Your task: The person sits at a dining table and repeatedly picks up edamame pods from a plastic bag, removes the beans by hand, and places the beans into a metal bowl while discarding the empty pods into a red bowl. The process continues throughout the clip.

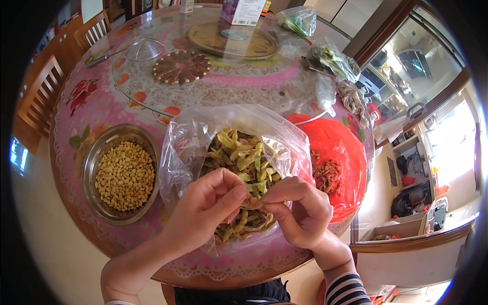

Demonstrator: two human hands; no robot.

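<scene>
Between my two hands a bean pod (253, 203) is pinched over a clear plastic bag (183, 141) full of green and brownish pods (242, 152). My left hand (213, 204) grips the pod's left end with thumb and fingers. My right hand (299, 211) pinches its right end, and a pale bean shows in the pod. On the left stands a steel bowl (87, 171) of shelled yellowish beans (126, 175). To the right lies a red plastic bag (350, 160) with a small heap of pieces (327, 175), their kind unclear, in it.
Farther back on the round table (87, 236) are a wire skimmer (145, 50), a wooden trivet (181, 67), a turntable (232, 40) and a box (242, 11). Bagged green vegetables (331, 57) and a crumpled cloth (350, 99) lie at the right. Wooden chairs (42, 91) stand at the left.
</scene>
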